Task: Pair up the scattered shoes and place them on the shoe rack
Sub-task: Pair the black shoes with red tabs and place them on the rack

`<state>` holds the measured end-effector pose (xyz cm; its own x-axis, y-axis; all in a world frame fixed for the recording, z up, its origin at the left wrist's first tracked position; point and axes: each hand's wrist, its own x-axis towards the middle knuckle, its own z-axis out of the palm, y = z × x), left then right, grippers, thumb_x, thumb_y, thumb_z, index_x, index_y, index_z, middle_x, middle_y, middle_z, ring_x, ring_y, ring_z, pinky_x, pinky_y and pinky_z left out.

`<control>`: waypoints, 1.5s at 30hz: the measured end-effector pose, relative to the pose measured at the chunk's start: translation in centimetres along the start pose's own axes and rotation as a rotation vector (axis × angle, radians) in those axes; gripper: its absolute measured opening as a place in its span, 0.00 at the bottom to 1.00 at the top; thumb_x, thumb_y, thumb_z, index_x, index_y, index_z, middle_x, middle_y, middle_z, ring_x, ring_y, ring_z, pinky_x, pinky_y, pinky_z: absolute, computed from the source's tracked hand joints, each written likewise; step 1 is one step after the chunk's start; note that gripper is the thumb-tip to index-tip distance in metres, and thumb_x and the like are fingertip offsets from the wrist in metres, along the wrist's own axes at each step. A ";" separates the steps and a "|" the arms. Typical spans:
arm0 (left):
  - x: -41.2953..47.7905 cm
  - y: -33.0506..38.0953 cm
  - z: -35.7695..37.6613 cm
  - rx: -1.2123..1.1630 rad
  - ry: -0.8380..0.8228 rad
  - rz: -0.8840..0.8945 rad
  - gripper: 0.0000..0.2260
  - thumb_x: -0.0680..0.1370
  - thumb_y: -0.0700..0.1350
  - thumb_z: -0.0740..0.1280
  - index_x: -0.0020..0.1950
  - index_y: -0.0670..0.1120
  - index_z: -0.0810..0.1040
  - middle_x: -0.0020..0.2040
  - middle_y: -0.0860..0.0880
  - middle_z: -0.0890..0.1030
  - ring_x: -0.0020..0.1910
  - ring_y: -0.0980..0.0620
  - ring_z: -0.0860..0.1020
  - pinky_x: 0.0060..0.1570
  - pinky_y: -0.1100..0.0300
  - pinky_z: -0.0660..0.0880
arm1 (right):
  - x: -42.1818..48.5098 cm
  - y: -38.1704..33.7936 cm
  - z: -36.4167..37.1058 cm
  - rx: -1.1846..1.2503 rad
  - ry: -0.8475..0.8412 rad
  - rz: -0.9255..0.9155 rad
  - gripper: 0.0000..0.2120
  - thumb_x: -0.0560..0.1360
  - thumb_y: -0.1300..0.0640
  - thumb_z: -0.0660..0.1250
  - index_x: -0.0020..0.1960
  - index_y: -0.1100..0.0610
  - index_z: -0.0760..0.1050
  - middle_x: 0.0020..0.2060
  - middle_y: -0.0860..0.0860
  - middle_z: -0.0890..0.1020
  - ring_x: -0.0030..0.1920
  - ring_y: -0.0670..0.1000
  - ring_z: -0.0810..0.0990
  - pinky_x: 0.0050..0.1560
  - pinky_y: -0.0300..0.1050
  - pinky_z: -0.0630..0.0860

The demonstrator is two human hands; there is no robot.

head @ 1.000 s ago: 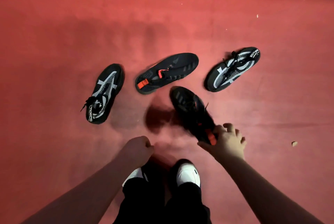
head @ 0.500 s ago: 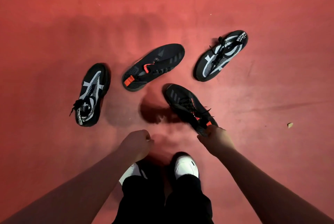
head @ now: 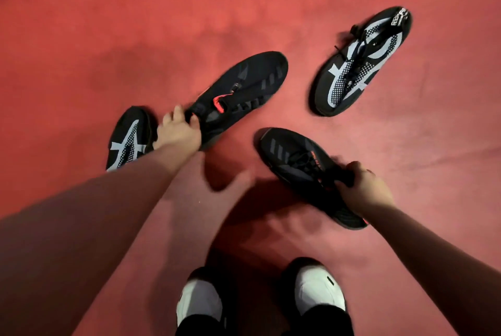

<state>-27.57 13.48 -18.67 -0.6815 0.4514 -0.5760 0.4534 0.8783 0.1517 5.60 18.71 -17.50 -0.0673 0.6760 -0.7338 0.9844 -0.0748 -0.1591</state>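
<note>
Two black shoes with orange accents lie on the red carpet. My left hand (head: 177, 129) grips the heel opening of the upper black-orange shoe (head: 244, 86). My right hand (head: 362, 186) grips the collar of the lower black-orange shoe (head: 295, 162), whose heel pokes out below my wrist. A black shoe with white pattern (head: 127, 140) lies at the left, partly hidden behind my left forearm. Its match (head: 363, 62) lies at the upper right, untouched. No shoe rack is in view.
Red carpet (head: 108, 24) covers the whole floor, with a dark edge along the top left. My own feet in white-toed shoes (head: 320, 289) stand at the bottom centre. Small specks of debris dot the carpet far away.
My left hand, a fist near my feet before, has reached forward and taken hold of the upper black-orange shoe. My right hand keeps its grip on the lower one. The camera moved closer.
</note>
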 end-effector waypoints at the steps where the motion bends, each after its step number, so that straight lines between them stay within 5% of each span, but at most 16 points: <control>1: 0.9 0.0 0.2 -0.071 -0.048 -0.029 0.23 0.80 0.53 0.56 0.73 0.48 0.62 0.70 0.39 0.67 0.68 0.39 0.68 0.67 0.47 0.65 | 0.5 0.3 0.1 0.014 0.011 0.010 0.19 0.73 0.53 0.67 0.61 0.59 0.71 0.56 0.62 0.79 0.57 0.62 0.77 0.48 0.47 0.70; 6: 1.2 0.0 1.0 -0.308 -0.013 -0.126 0.25 0.69 0.51 0.68 0.64 0.44 0.73 0.59 0.41 0.79 0.57 0.42 0.78 0.58 0.53 0.75 | 0.5 1.7 0.8 0.284 -0.122 0.055 0.21 0.71 0.57 0.73 0.61 0.59 0.73 0.52 0.55 0.79 0.53 0.55 0.78 0.48 0.40 0.72; 8: 0.3 0.1 1.3 -0.524 -0.116 -0.220 0.23 0.64 0.48 0.72 0.56 0.38 0.79 0.46 0.43 0.84 0.43 0.47 0.83 0.40 0.59 0.79 | -0.7 2.3 1.6 0.512 -0.204 0.039 0.09 0.73 0.60 0.70 0.53 0.55 0.76 0.43 0.48 0.80 0.46 0.49 0.78 0.40 0.32 0.72; 10: -1.1 0.2 1.6 -0.666 -0.232 -0.290 0.11 0.68 0.41 0.72 0.47 0.36 0.79 0.27 0.47 0.81 0.23 0.55 0.78 0.21 0.68 0.70 | -1.9 2.3 1.9 0.723 -0.298 0.040 0.05 0.75 0.61 0.68 0.44 0.52 0.77 0.35 0.43 0.80 0.38 0.42 0.79 0.31 0.26 0.70; 12: -2.9 0.1 1.9 -0.713 -0.322 -0.337 0.08 0.71 0.41 0.71 0.48 0.41 0.78 0.22 0.50 0.78 0.15 0.59 0.73 0.17 0.71 0.65 | -2.8 2.1 1.8 0.839 -0.358 0.069 0.04 0.74 0.62 0.69 0.44 0.54 0.79 0.33 0.45 0.82 0.34 0.40 0.80 0.29 0.27 0.71; 17: -8.5 1.3 0.1 -0.774 -0.432 -0.316 0.09 0.73 0.47 0.71 0.36 0.46 0.74 0.22 0.53 0.74 0.19 0.59 0.68 0.23 0.69 0.62 | -6.7 1.6 0.3 0.982 -0.235 0.184 0.05 0.69 0.65 0.72 0.39 0.60 0.77 0.31 0.54 0.79 0.30 0.49 0.76 0.27 0.33 0.72; 22: -16.7 3.7 -5.3 -0.759 -0.356 -0.308 0.13 0.73 0.45 0.71 0.54 0.41 0.80 0.50 0.46 0.82 0.38 0.53 0.76 0.34 0.60 0.67 | -14.0 2.8 -2.8 0.960 -0.063 0.337 0.07 0.66 0.58 0.76 0.37 0.58 0.78 0.34 0.56 0.81 0.35 0.53 0.78 0.36 0.42 0.73; 26: -24.2 6.5 -11.1 -0.698 -0.456 -0.300 0.17 0.78 0.38 0.63 0.66 0.32 0.71 0.66 0.37 0.74 0.54 0.48 0.73 0.39 0.58 0.67 | -20.8 3.4 -8.3 0.999 -0.001 0.403 0.10 0.66 0.57 0.77 0.40 0.63 0.80 0.36 0.57 0.82 0.35 0.53 0.78 0.37 0.44 0.74; 30: -31.0 10.0 -17.6 -0.681 -0.537 -0.210 0.17 0.78 0.41 0.65 0.64 0.34 0.73 0.58 0.42 0.76 0.49 0.51 0.71 0.44 0.63 0.66 | -27.6 3.8 -15.9 1.029 0.071 0.431 0.13 0.65 0.56 0.77 0.42 0.64 0.79 0.35 0.57 0.81 0.34 0.53 0.78 0.38 0.45 0.74; 36: -40.7 15.9 -28.0 -0.526 -0.553 -0.028 0.06 0.74 0.43 0.71 0.38 0.45 0.77 0.36 0.51 0.79 0.30 0.59 0.74 0.33 0.64 0.67 | -39.5 5.0 -29.2 1.083 0.173 0.444 0.13 0.66 0.54 0.75 0.40 0.64 0.78 0.33 0.54 0.78 0.32 0.51 0.75 0.33 0.42 0.70; 39: -45.4 19.4 -32.5 -0.494 -0.615 0.051 0.07 0.74 0.43 0.70 0.37 0.45 0.76 0.24 0.57 0.79 0.27 0.62 0.75 0.31 0.66 0.69 | -44.9 6.1 -34.4 1.223 0.226 0.462 0.16 0.65 0.56 0.76 0.43 0.68 0.79 0.35 0.57 0.80 0.34 0.53 0.77 0.36 0.43 0.72; 45: -54.9 28.2 -39.8 -0.492 -0.680 0.212 0.06 0.72 0.47 0.71 0.39 0.45 0.80 0.38 0.47 0.80 0.35 0.52 0.73 0.35 0.60 0.65 | -53.0 9.2 -44.1 1.434 0.275 0.419 0.22 0.58 0.50 0.77 0.44 0.63 0.78 0.37 0.57 0.78 0.40 0.53 0.76 0.44 0.48 0.70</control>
<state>-0.17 19.76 49.18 -0.0475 0.5592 -0.8276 0.1247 0.8254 0.5506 25.44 14.54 49.05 0.3600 0.5249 -0.7713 -0.0719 -0.8086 -0.5839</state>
